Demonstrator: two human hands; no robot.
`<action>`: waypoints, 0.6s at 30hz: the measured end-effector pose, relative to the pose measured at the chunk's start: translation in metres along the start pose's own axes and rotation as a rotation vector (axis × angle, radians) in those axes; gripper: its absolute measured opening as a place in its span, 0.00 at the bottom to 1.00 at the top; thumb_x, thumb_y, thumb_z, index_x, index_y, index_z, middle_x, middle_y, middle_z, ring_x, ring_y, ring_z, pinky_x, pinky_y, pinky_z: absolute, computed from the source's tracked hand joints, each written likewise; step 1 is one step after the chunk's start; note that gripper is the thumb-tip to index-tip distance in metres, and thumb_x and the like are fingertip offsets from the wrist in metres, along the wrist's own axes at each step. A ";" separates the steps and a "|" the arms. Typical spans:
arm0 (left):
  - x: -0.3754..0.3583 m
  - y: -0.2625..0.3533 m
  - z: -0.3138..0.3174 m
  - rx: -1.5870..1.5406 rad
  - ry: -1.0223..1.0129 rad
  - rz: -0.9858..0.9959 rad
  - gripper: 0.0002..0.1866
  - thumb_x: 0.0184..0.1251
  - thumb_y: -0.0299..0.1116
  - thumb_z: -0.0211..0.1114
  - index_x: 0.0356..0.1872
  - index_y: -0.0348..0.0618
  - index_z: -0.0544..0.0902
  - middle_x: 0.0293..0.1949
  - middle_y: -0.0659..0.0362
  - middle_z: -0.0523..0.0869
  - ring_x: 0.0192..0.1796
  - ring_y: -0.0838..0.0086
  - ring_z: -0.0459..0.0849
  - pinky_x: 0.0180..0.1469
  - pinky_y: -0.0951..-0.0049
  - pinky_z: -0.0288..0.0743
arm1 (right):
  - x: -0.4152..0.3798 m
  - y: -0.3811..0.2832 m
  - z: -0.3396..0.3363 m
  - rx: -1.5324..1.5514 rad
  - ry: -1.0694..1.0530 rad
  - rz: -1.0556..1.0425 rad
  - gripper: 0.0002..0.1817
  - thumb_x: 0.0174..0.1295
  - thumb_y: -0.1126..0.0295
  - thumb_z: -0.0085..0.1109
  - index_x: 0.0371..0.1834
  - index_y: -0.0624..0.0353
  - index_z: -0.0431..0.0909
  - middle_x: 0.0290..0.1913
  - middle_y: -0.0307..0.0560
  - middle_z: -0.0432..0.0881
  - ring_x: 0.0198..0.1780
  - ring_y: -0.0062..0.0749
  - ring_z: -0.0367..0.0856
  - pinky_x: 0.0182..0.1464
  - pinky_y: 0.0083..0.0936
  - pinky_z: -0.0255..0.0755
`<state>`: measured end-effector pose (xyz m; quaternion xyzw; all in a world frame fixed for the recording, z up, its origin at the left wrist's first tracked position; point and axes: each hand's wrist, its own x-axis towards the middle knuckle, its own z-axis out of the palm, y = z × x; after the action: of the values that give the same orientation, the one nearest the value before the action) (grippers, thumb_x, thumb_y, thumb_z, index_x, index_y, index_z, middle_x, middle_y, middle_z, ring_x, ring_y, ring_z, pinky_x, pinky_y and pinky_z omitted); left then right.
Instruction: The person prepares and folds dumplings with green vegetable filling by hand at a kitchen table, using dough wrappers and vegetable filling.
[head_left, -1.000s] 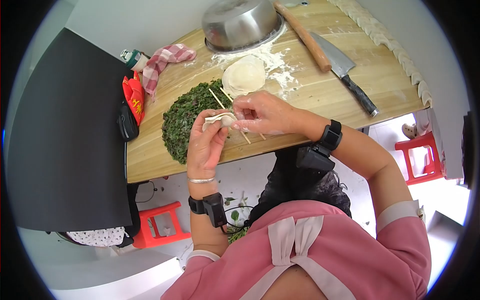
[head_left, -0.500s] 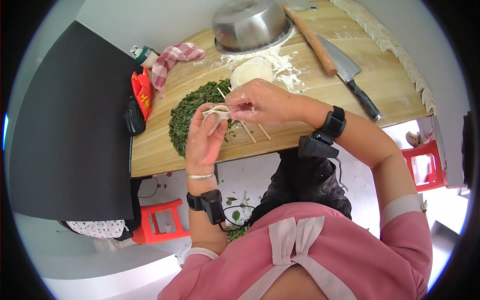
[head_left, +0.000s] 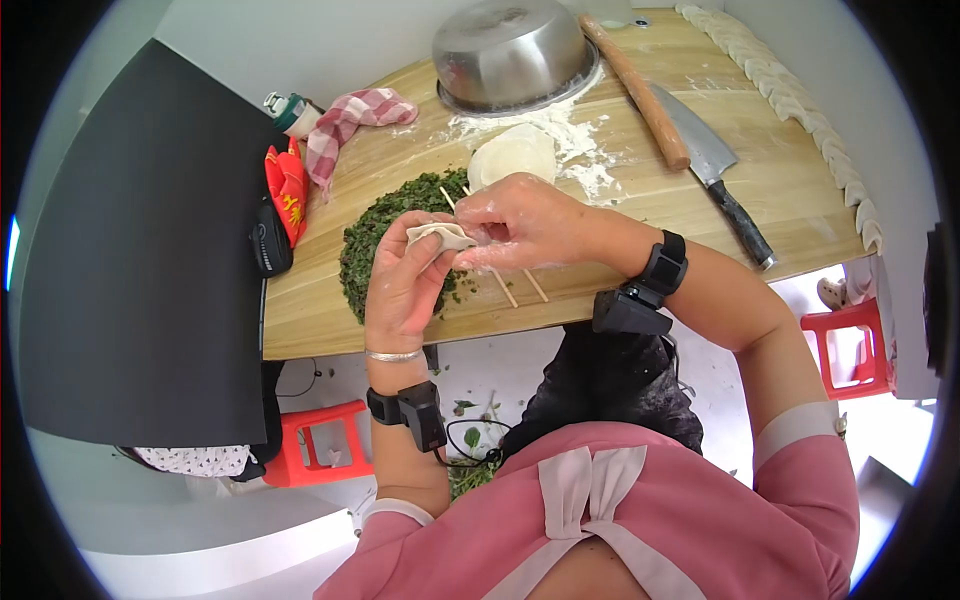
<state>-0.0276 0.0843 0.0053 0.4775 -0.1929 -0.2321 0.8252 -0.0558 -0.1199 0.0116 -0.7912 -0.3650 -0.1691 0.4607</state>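
Pale, floury dough — a small folded piece (head_left: 440, 236) above the near edge of the wooden bench (head_left: 320, 325), in front of the chopped greens (head_left: 375, 245) — sits pinched between thumb and fingers of the left hand (head_left: 402, 285). Right hand (head_left: 530, 222): curled, fingertips at the piece's right end, firmness of grip cannot be told; chopsticks (head_left: 508, 290) lie beneath it, stacked dough rounds (head_left: 515, 155) just beyond. Judged light, soft and easily torn or dented, so best cradled from below, with light pressure kept to the rim.
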 end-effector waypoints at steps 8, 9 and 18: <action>0.003 -0.001 0.000 0.033 -0.013 -0.030 0.08 0.65 0.23 0.60 0.44 0.37 0.76 0.43 0.54 0.82 0.46 0.72 0.82 0.48 0.75 0.79 | 0.000 0.000 -0.001 -0.061 -0.030 0.058 0.16 0.60 0.59 0.57 0.23 0.61 0.73 0.19 0.51 0.74 0.25 0.50 0.74 0.29 0.39 0.66; 0.002 -0.001 0.000 0.032 -0.010 -0.030 0.08 0.65 0.23 0.60 0.44 0.37 0.76 0.43 0.54 0.82 0.46 0.72 0.82 0.48 0.75 0.79 | 0.000 0.002 0.001 -0.059 -0.007 0.009 0.15 0.60 0.60 0.56 0.24 0.61 0.74 0.20 0.51 0.75 0.26 0.50 0.74 0.30 0.40 0.67; -0.004 0.000 0.000 0.038 0.008 -0.024 0.09 0.66 0.26 0.60 0.45 0.37 0.77 0.44 0.54 0.82 0.45 0.72 0.83 0.47 0.75 0.80 | -0.003 0.001 -0.001 -0.146 -0.011 -0.085 0.16 0.59 0.59 0.60 0.23 0.60 0.72 0.19 0.49 0.69 0.21 0.45 0.69 0.25 0.34 0.62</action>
<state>-0.0312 0.0868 0.0053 0.4961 -0.1880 -0.2365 0.8140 -0.0567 -0.1222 0.0100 -0.8074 -0.3874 -0.2102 0.3923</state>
